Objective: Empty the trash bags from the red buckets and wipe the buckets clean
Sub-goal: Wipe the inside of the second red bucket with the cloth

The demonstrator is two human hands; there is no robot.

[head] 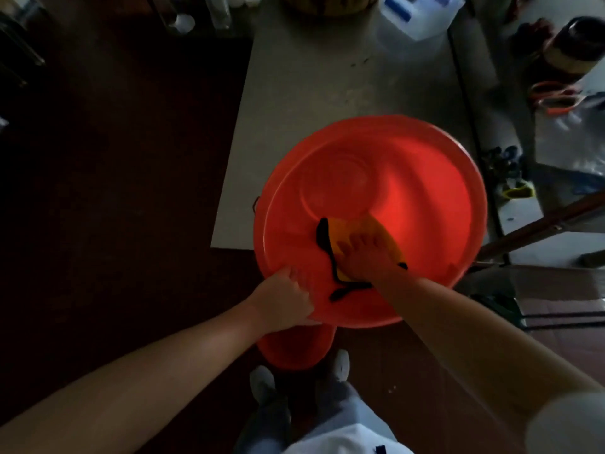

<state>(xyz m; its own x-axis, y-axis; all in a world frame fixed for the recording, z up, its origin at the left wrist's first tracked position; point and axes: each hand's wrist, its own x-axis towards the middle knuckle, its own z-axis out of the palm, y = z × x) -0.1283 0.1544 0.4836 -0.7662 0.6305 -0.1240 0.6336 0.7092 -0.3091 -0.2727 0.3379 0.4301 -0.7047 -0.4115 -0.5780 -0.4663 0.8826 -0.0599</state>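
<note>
Now my left hand (288,296) grips the near rim of the tilted red bucket (425,178) at the worktop (327,77) edge; my right hand (363,253), arm reaching inside and fingers spread flat, presses a yellow cloth (339,229) on its inner wall.

1. Under the fingers (355,244) of the right hand (360,257) I see a cloth (343,231): soft matt fabric, yellow, with black trim.
2. The red bucket (376,178) around those fingers reads to me as smooth moulded plastic, glossy, with a bright sheen just beside them.
3. The left hand (288,296) has its fingers on the rim, which is the same slick plastic.
4. Beyond both sets of fingers, the desk (311,93) is grey, matt and faintly scuffed; I cannot tell its material.
5. Well to the right of the right fingers, a clear bag (569,139) looks like thin shiny plastic film.
6. Just below the left fingers, a second bucket (294,348) shows duller red plastic.
</note>
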